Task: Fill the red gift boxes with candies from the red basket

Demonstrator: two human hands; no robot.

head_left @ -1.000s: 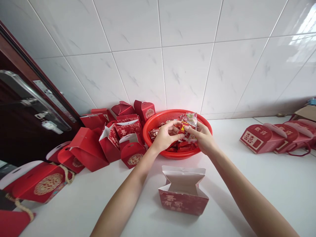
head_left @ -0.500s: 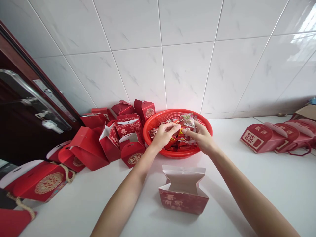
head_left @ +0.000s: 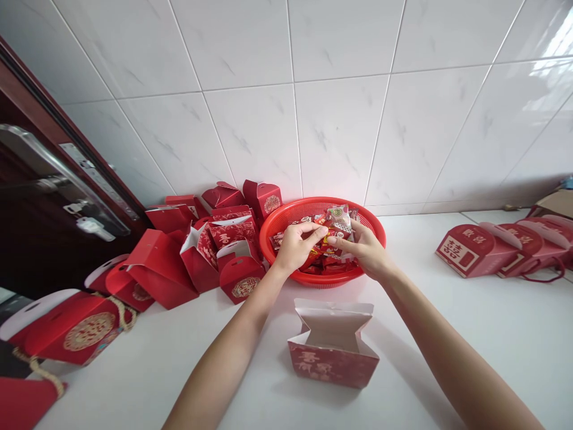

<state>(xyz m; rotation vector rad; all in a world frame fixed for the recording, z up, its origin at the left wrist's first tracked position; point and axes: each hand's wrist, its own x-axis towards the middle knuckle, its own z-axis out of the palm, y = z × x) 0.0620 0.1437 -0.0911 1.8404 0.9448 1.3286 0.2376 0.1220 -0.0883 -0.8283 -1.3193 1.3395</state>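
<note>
Both hands are over a red plastic basket (head_left: 371,239) full of wrapped candies (head_left: 320,263). My left hand (head_left: 295,245) is closed in a pinch, thumb against forefinger, beside a red-and-gold wrapper; what sits in the pinch is too small to make out. My right hand (head_left: 369,251) has its fingers closed around a pale, dotted wrapped candy (head_left: 339,218), its thumb close to the left fingertips. Nearer to me, below the hands, an open paper gift box (head_left: 333,361) with a white inside stands upright on the white counter (head_left: 416,370).
Several red gift boxes (head_left: 163,269) crowd the left side, some with rope handles (head_left: 123,313). At the right lies a row of red boxes (head_left: 478,248), with a cardboard carton (head_left: 557,203) behind. A tiled wall (head_left: 250,137) backs the counter; a dark door (head_left: 45,227) stands left.
Both hands stay almost in place over the basket. The right fingers and the candy in them have shifted very slightly; the open box has not moved.
</note>
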